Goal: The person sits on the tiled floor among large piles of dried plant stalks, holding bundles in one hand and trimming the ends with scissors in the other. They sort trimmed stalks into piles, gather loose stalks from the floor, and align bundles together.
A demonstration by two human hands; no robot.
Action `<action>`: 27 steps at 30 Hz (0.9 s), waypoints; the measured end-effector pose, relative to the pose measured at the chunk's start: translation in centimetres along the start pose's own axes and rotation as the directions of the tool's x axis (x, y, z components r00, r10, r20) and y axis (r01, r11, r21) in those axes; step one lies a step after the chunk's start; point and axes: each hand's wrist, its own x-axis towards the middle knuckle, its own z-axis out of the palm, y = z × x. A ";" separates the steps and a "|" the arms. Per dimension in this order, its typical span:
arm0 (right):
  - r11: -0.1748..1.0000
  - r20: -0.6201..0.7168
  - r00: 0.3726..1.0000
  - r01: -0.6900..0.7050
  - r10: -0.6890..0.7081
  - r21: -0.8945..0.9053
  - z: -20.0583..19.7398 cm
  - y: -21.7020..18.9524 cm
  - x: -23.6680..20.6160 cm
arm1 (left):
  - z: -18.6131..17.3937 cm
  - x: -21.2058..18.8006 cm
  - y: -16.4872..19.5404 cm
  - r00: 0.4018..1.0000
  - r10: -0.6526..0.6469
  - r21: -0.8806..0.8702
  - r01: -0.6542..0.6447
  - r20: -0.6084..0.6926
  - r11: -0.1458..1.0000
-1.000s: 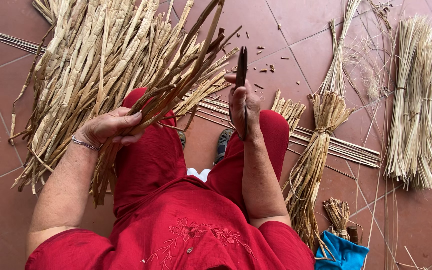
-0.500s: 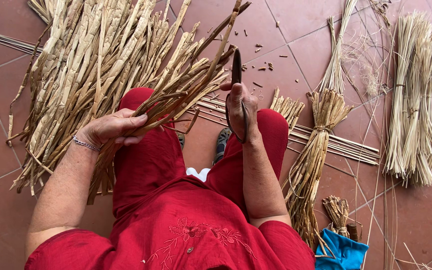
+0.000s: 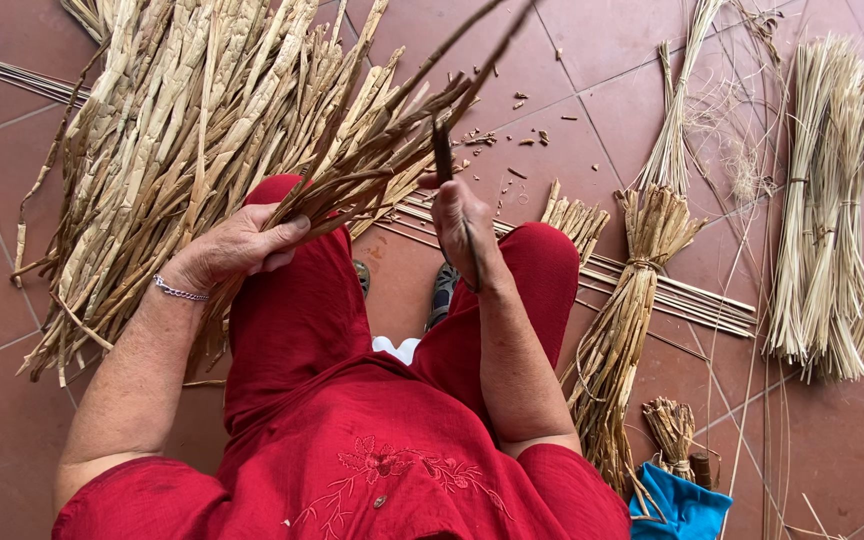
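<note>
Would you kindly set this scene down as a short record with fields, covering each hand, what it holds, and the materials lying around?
left hand: grips a bundle of brown dried stalks, fanned up and away
right hand: holds a dark knife, blade pointing away, against the stalks
big pile of pale stalks: on the floor, on the person's left
tied sheaf: on the floor to the right
pale straw bundles: far right
blue cloth: lower right
floor: reddish tiles, small chips scattered

Tied straw bundle [image 3: 624, 310] lies just right of the right hand [image 3: 464, 222]; pale reed sheaf [image 3: 830, 220] farther right; blue item, possibly cloth [image 3: 680, 508], below.
</note>
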 end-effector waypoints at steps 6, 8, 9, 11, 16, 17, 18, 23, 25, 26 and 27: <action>0.996 -0.003 0.996 0.088 -0.088 0.032 -0.8 0.2 0.2 | -0.1 0.5 -0.6 0.999 0.018 -0.060 -0.016 0.027 0.998; 0.995 -0.020 0.995 0.102 -0.102 -0.002 -0.6 0.2 0.2 | -0.2 0.7 -0.9 0.999 0.028 -0.032 -0.027 0.024 0.999; 0.994 -0.029 0.994 0.108 -0.109 -0.018 -0.6 0.2 0.3 | -0.2 0.7 -1.0 0.999 0.032 -0.029 -0.031 0.033 0.999; 0.996 -0.086 0.992 0.085 -0.087 -0.031 -0.6 0.3 0.3 | -0.1 0.8 -1.2 0.998 0.039 -0.025 -0.038 0.054 0.999; 0.910 -0.189 0.957 0.129 -0.218 -0.395 -1.5 0.4 0.0 | 0.4 0.9 -1.0 0.996 0.061 0.003 -0.061 0.067 0.998; 0.906 -0.203 0.956 0.114 -0.211 -0.408 -1.4 0.5 -0.1 | 0.5 0.9 -0.9 0.997 0.047 0.020 -0.048 0.058 0.999; 0.902 -0.217 0.954 0.099 -0.205 -0.420 -1.4 0.6 -0.2 | 0.5 0.8 -0.8 0.998 0.040 0.024 -0.041 0.053 0.999; 0.989 -0.307 0.943 0.096 -0.128 -0.116 -1.7 1.1 -0.1 | 0.4 0.7 -0.7 0.998 0.035 0.021 -0.036 0.050 0.999; 0.992 -0.320 0.943 0.065 -0.096 -0.106 -2.2 1.4 0.2 | 0.3 0.6 -0.9 0.999 0.027 0.011 -0.027 0.043 1.000; 0.988 -0.310 0.949 0.016 -0.064 -0.155 -2.5 1.4 0.4 | 0.3 0.5 -1.0 0.999 0.023 0.006 -0.023 0.040 1.000; 0.978 -0.301 0.953 -0.032 -0.032 -0.205 -2.8 1.4 0.5 | 0.3 0.6 -1.1 0.999 0.024 0.012 -0.025 0.037 1.000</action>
